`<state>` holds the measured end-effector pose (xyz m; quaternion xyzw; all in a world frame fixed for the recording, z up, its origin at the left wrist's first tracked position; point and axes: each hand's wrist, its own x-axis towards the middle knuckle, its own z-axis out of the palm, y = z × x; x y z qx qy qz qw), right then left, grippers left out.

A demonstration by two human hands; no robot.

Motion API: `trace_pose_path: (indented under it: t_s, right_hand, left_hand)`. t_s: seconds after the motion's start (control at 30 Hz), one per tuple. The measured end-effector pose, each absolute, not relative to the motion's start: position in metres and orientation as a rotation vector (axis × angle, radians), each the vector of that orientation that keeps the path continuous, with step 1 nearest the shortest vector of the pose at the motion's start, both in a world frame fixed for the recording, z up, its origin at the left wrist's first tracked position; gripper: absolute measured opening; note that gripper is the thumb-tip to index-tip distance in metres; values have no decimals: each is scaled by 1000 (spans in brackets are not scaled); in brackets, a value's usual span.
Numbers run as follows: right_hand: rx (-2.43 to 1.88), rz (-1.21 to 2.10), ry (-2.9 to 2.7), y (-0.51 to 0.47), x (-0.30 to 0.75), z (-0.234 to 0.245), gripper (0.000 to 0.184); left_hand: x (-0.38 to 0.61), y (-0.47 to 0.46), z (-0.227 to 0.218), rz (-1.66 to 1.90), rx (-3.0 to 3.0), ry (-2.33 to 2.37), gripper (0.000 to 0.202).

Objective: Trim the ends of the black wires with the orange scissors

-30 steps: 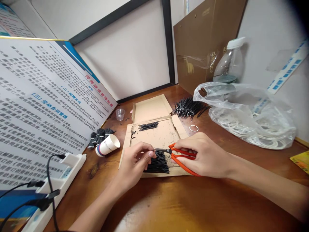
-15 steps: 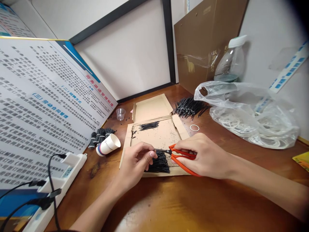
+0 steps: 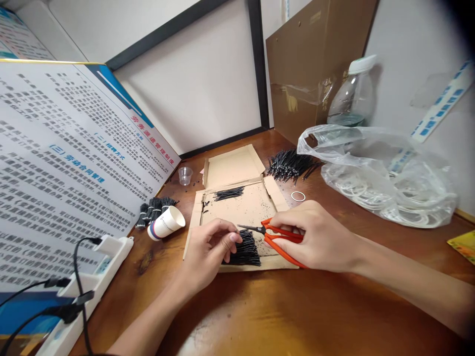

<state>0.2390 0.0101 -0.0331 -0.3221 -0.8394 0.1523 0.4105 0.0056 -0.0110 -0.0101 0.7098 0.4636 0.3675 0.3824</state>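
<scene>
So the right hand [image 3: 315, 237] is curling around the orange handles of a pair of scissors [image 3: 262, 229], fingers wrapped and thumb on the near side, with the dark blades pointing over at the left hand [image 3: 211, 247]. That left one is keeping its thumb and index fingertip pressed close, pinching a small dark piece [image 3: 237, 231] that's honestly too tiny to make out. The blade tips are sitting just beside those fingertips; can't really tell if they're touching. Right below and beyond the left fingers, a thick row of black strips [image 3: 247, 251] is lying in the open cardboard box [image 3: 237, 210], and a smaller batch [image 3: 229, 193] is resting farther ahead of that hand. A paper cup [image 3: 165, 224] is lying tipped over to the left hand's left, and a white ring [image 3: 298, 196] is sitting just beyond the right hand.
</scene>
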Motion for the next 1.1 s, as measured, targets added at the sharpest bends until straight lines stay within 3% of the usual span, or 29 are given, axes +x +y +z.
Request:
trace_pose_path:
  t_s: [1.1]
  right_hand:
    - [-793, 428, -2169, 6, 238, -32, 22]
  left_hand:
    - [6, -11, -10, 945, 1834, 1154, 14]
